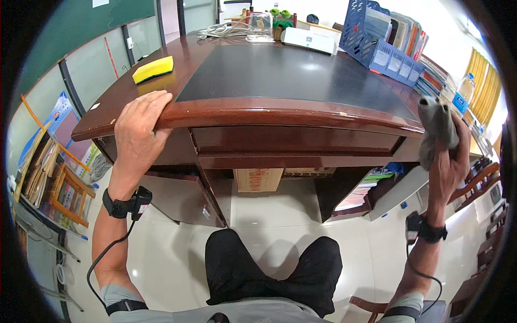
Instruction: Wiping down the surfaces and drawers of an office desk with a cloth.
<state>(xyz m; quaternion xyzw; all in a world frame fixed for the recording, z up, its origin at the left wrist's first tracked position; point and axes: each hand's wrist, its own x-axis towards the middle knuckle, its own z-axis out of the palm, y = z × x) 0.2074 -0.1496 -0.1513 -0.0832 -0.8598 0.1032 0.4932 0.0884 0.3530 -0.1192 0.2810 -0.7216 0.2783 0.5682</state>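
At the left front corner of the brown wooden desk (237, 112), my left hand (141, 126) is closed over the edge, its fingers on top and pressed together. A yellow sponge (153, 69) with a dark green underside lies on the desktop just beyond that hand. On the right, my right hand (458, 142) grips a folded grey cloth (435, 121), held up by the desk's right front edge. The cloth covers part of my fingers, and I cannot tell whether it touches the wood. A black inlaid panel (280, 70) fills the middle of the desktop.
Toward the back right stand a blue file rack (385, 59) with books and folders, and a water bottle (463, 94). A white box (309, 40), coiled cables (229, 30) and a small plant (281, 20) line the back. Below, a cabinet door (186, 199) hangs open.
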